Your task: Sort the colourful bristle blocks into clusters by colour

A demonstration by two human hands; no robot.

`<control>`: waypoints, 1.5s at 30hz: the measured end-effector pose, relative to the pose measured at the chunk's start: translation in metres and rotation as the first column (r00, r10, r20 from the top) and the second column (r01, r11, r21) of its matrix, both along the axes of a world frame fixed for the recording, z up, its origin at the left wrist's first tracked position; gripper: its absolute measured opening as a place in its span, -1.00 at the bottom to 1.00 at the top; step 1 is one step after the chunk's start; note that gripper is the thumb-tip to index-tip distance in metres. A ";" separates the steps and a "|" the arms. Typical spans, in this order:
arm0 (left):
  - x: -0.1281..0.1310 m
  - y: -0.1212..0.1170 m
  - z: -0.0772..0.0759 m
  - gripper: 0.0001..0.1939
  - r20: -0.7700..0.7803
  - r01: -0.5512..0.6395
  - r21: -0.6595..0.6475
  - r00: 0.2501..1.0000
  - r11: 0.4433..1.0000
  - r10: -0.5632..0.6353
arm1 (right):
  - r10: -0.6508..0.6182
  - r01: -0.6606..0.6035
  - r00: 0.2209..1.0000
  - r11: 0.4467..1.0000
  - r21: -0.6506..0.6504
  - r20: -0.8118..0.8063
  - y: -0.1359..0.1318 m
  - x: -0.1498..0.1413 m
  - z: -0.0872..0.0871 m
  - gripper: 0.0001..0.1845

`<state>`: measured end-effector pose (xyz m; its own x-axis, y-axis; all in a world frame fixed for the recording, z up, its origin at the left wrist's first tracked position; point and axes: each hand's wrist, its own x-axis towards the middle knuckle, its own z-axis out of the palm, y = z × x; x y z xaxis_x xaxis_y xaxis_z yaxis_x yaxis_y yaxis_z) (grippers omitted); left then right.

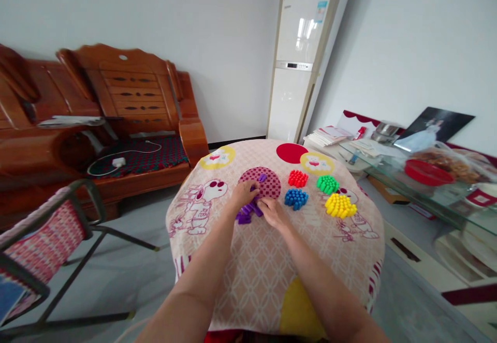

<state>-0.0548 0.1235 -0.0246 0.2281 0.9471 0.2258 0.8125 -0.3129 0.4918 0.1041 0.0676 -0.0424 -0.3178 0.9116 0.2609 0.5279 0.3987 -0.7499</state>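
Observation:
Small purple plastic pieces (245,215) lie in a loose heap on the round table, partly covered by my hands. My left hand (244,196) is over the heap's far side, fingers closed on a purple piece that is mostly hidden. To its right, my right hand (273,212) has its fingers pinched together at the heap's right edge, with purple at the fingertips. Just beyond my hands a small purple group (263,177) stands on the dark red printed circle. Upright pieces stand in tight clusters to the right: red (297,178), blue (296,198), green (327,183) and yellow (340,206).
A patterned cloth (256,281) covers the table. On the right, a glass-topped stand (438,198) carries a red bowl (429,172) and papers. A wooden bench (132,100) and a folding chair (50,224) are on the left; a tall air conditioner (293,63) stands behind.

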 end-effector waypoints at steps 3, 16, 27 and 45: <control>0.010 0.007 0.008 -0.83 0.004 -0.106 -0.002 0.994 0.994 0.106 | -0.032 0.029 0.996 0.999 -0.041 -0.081 -0.026 0.013 0.000 -0.59; 0.033 0.039 -0.004 -0.64 -0.190 0.142 -0.021 0.971 0.990 -0.143 | -0.185 0.200 0.920 0.980 0.008 -0.345 -0.064 0.036 -0.023 -0.67; -0.027 -0.048 0.001 -0.66 0.216 -0.208 0.189 0.962 0.960 0.166 | -0.169 0.167 0.932 0.985 -0.032 -0.321 -0.064 0.042 -0.020 -0.60; -0.029 -0.062 -0.021 -0.59 0.285 -0.295 0.085 0.923 0.952 0.260 | -0.430 0.415 0.783 0.900 -0.138 -0.449 -0.062 0.077 -0.031 -0.57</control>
